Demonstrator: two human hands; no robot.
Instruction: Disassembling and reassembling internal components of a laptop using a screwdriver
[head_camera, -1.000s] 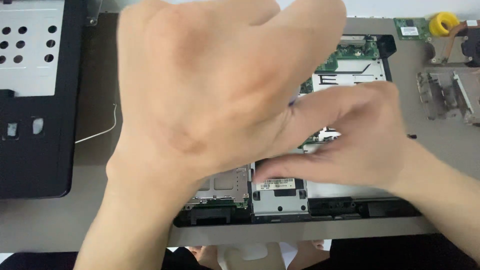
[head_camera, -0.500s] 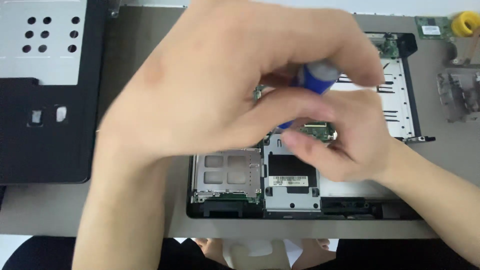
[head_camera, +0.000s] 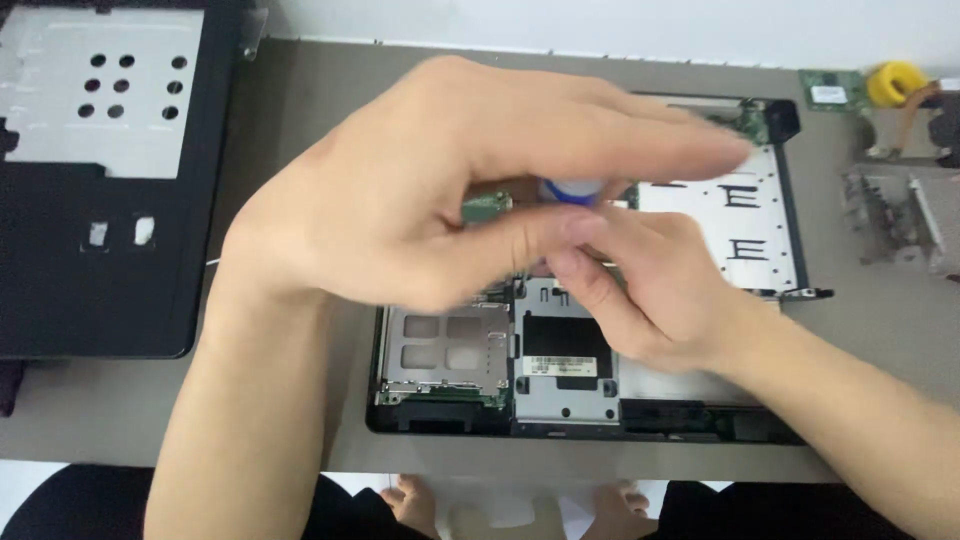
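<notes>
Two hands met over the opened laptop chassis (head_camera: 690, 425) on the grey table (head_camera: 300, 120), seen from the head camera. The left hand (head_camera: 420, 190) had its fingers pinched around a blue-and-white screwdriver handle (head_camera: 570, 188), most of it hidden under the knuckles. The right hand (head_camera: 650, 290) was curled just below, fingertips touching the left thumb; whether it gripped anything, I couldn't tell. A metal card slot (head_camera: 445, 350) sat near the chassis front. A black laptop cover (head_camera: 100, 200) lay to the left, a yellow tape roll (head_camera: 893, 82) far right.
</notes>
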